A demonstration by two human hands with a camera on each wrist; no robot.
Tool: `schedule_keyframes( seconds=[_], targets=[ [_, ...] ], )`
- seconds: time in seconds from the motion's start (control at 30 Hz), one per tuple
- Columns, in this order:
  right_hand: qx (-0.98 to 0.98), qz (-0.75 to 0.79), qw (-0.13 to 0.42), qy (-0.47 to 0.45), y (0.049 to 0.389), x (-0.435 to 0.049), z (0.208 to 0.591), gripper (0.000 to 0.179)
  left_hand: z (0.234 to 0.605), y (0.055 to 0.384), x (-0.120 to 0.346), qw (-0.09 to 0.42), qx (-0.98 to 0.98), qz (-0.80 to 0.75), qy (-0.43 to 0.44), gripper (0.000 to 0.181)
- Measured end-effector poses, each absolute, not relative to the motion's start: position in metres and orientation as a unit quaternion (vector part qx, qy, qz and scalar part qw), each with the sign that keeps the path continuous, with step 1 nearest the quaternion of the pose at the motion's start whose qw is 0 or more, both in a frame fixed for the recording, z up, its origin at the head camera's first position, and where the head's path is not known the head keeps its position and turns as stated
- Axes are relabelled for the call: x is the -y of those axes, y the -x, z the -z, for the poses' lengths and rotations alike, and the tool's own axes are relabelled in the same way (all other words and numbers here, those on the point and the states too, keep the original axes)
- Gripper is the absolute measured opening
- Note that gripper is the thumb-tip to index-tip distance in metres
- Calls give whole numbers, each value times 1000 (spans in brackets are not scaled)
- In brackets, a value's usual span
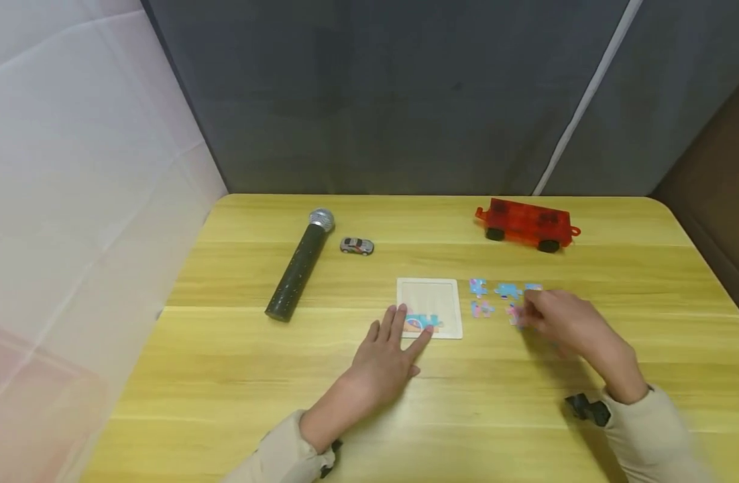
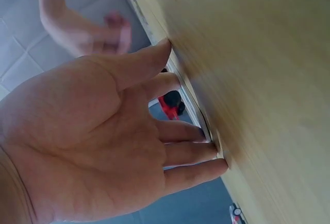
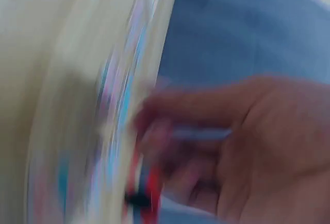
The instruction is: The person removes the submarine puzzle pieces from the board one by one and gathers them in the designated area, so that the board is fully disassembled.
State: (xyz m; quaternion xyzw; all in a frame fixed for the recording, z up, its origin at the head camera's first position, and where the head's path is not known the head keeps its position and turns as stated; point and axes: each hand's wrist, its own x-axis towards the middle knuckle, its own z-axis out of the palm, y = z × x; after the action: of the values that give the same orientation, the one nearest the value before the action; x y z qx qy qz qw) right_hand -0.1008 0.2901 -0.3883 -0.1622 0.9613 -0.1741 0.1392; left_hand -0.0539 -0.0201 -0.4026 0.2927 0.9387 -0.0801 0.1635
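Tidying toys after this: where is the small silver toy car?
In the head view, the silver toy car sits on the table's far left half, just right of the microphone head.

Yellow wood-grain table (image 1: 224, 376) shows a smooth, faintly sheened top, and on it the puzzle tray (image 1: 430, 295) looks like matt pale card, the train car (image 1: 528, 225) beyond it translucent glossy red plastic, the microphone (image 1: 300, 265) matt speckled black with a silvery metal mesh head.
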Motion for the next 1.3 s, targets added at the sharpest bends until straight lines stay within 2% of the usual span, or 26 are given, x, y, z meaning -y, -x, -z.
schedule_keyframes(
  seconds=[0.1,0.2,0.37,0.5,0.7,0.9,1.03,1.13,1.3],
  targets=[
    [-942,208,72,253,110,-247,394,10,404,54,18,157,-938,89,-296,66],
    [-924,215,72,308,115,-214,399,11,403,54,15,150,-939,95,-296,66],
    [-936,190,83,285,114,-193,403,18,403,57,9,138,-937,113,-301,65],
    [-934,236,81,257,118,-190,407,19,401,59,10,147,-935,122,-298,66],
    [-913,328,86,227,127,-209,399,13,402,60,21,161,-938,117,-285,66],
    [-914,302,179,202,117,-271,389,15,401,59,31,162,-942,103,-275,67],
    [-925,266,212,171,110,-290,397,16,400,57,35,163,-944,104,-268,68],
    [-937,237,205,153,106,-290,402,16,400,56,35,164,-943,105,-270,68],
    [-968,150,157,126,93,-284,398,15,402,58,26,161,-939,96,-287,67]
  ],
)
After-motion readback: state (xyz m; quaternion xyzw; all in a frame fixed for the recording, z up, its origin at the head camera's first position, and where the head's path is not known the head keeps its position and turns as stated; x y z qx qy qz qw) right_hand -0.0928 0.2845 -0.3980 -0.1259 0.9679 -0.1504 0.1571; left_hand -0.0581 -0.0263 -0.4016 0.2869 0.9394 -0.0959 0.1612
